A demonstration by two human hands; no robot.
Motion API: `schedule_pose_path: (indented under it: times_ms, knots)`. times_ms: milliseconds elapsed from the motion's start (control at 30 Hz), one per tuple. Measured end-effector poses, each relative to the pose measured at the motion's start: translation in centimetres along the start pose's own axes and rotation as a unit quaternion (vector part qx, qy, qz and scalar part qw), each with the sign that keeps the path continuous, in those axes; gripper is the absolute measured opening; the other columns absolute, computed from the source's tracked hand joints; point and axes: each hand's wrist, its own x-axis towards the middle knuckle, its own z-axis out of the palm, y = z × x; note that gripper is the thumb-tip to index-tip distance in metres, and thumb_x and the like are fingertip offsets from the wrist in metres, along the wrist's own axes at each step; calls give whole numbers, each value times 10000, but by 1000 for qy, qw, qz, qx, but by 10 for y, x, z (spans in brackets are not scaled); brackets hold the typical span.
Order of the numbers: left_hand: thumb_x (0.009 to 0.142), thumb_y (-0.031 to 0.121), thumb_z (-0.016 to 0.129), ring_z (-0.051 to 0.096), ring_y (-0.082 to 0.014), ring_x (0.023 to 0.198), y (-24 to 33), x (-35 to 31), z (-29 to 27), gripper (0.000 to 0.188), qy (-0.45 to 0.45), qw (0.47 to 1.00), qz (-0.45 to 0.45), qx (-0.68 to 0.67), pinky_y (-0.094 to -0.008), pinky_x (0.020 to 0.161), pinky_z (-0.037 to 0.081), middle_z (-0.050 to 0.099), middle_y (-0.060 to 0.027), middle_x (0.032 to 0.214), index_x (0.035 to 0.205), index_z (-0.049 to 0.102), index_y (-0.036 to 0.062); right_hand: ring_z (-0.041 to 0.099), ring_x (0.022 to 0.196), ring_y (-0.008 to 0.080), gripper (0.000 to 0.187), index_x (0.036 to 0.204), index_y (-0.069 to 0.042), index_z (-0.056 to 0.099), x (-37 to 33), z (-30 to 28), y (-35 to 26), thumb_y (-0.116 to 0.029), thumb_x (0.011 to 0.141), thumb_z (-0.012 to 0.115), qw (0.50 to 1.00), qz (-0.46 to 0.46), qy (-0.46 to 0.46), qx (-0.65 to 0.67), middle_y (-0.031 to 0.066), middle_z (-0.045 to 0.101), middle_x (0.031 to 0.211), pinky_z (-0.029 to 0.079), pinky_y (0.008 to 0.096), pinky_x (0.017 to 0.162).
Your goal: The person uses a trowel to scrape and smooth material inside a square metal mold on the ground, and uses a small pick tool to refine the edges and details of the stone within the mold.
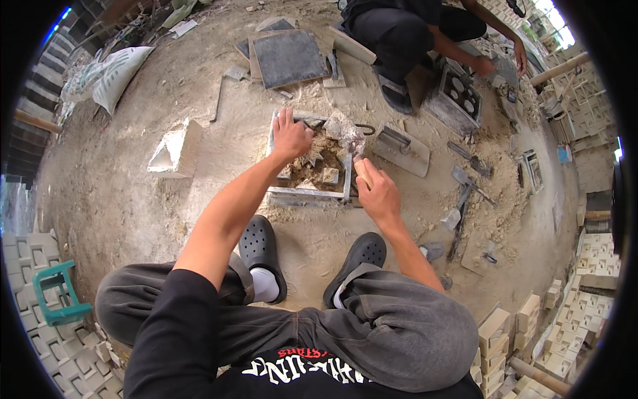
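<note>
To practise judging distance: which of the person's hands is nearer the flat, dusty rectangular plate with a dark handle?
Right. The right hand, gripping a tan handle, is just below-left of the plate; the left hand is farther left, at the grey rectangular frame.

The bare left hand [292,136], dusted pale at the fingertips, lies palm down at the end of a long bare left forearm [232,196] that slants inward from a short black fabric sleeve [174,326] — its fingers reach forward, the thumb held off to the right. The bare right hand [380,193] sits lower and nearer the body, its fingers curled in a grip — the bare right forearm [415,249] angles up and leftward behind it, past the bent right knee in faded dark-grey cloth [425,332].
</note>
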Motion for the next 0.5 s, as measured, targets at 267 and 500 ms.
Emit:
schedule_pose_path:
  times_ms: [267,500]
  knots:
    - [945,446,588,485,-320,1295,-61,-12,-16,426,49,997,44,-32,-456,1067,368,534,-143,1404,1185,653,100,663,885,392,467,1354,-144,589,14,15,-19,-290,911,593,999,-32,-41,-12,161,663,1036,536,486,754]
    - [866,507,681,447,-351,1333,-61,-23,-14,661,77,994,60,-46,-470,1096,338,483,-166,1450,1344,533,75,675,817,383,465,1356,-153,579,29,40,-39,-280,910,617,994,-106,-8,-22,146,660,1034,548,487,695]
